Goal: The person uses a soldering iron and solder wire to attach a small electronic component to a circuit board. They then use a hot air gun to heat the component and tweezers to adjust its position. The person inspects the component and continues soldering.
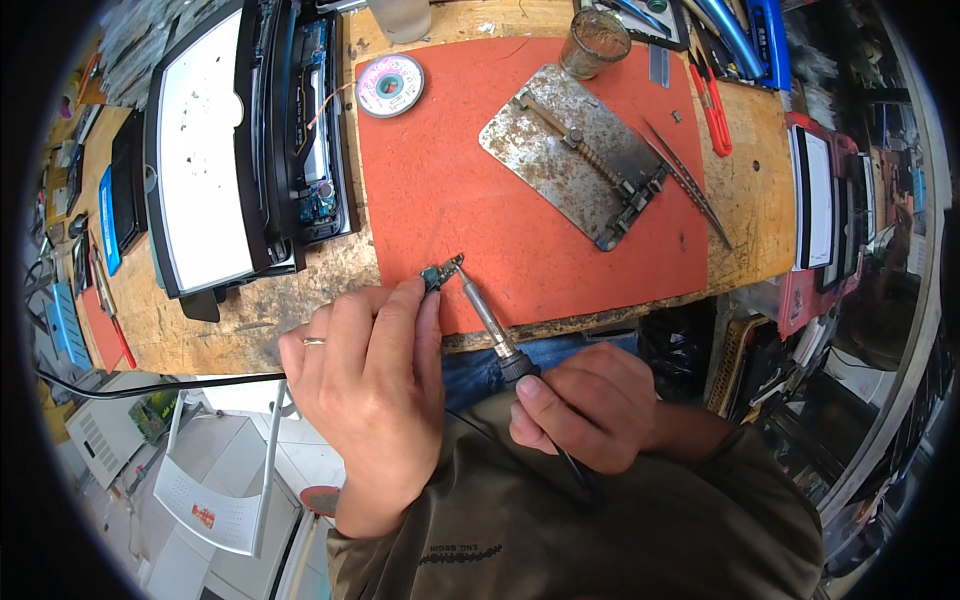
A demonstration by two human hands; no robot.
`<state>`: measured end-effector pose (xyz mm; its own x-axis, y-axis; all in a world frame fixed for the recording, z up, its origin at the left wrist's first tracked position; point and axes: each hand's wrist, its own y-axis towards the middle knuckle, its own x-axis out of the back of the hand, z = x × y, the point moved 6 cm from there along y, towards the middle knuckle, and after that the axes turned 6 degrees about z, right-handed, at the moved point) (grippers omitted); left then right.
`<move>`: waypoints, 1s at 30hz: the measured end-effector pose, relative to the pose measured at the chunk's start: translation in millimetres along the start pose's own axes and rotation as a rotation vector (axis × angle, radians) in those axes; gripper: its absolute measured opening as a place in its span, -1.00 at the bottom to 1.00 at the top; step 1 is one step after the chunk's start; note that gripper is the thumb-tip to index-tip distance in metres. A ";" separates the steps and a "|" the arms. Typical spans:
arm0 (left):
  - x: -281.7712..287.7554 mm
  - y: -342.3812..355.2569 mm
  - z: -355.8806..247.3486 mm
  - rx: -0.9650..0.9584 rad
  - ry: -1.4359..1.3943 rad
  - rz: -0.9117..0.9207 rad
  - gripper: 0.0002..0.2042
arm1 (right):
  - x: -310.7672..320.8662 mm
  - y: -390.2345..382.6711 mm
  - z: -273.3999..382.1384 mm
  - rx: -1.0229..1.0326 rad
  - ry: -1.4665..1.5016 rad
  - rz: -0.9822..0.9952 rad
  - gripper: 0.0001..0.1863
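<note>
Head view: over the red mat, the left hand pinches a small electronic part, best held steady while the right hand, clasping the soldering iron, applies brief, light heat.

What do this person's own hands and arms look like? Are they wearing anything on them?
The left grip is an ungloved hand with a slim metallic ring on one finger. The right grip is also ungloved, with no ring visible. Both forearms emerge from dark olive-brown cloth, which carries some dark lettering.
</note>
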<state>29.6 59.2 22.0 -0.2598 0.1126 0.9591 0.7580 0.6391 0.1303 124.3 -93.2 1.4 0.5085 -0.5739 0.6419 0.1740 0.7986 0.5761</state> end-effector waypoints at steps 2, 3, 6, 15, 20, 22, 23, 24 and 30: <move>0.0 -0.5 -0.8 -0.012 0.008 -0.009 -0.84 | 0.5 0.1 -0.4 -0.006 0.009 -0.002 -0.62; -0.5 -0.7 -0.6 -0.007 0.013 -0.003 -0.85 | 0.2 0.2 -0.3 -0.001 0.006 -0.001 -0.62; -0.9 -1.5 -0.8 -0.002 0.017 0.007 -0.83 | -0.3 0.6 -0.3 0.009 -0.008 -0.006 -0.61; -1.4 -2.5 -1.9 -0.012 0.029 0.000 -0.81 | 8.1 1.9 -0.7 0.073 0.007 -0.021 -0.70; -0.4 -2.6 -3.4 -0.004 0.007 -0.008 -0.81 | 8.0 2.0 -3.2 0.010 0.006 -0.019 -0.60; -0.4 -2.6 -3.2 0.005 -0.005 -0.011 -0.81 | 8.2 2.3 -3.3 -0.002 0.024 -0.014 -0.59; -0.5 -2.6 -3.2 0.005 -0.006 -0.014 -0.81 | 8.7 2.5 -3.6 -0.010 0.027 -0.015 -0.59; -1.2 -2.7 -2.6 0.015 -0.004 -0.005 -0.81 | 8.9 2.9 -3.9 -0.011 0.036 -0.006 -0.59; -1.7 -3.4 -2.4 -0.021 0.002 -0.028 -0.79 | 6.9 7.1 -6.7 -0.020 0.051 0.029 -0.58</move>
<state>28.9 55.0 20.5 -0.2798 0.0929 0.9556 0.7626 0.6262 0.1624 134.7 -90.3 6.5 0.5558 -0.5405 0.6316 0.1745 0.8187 0.5470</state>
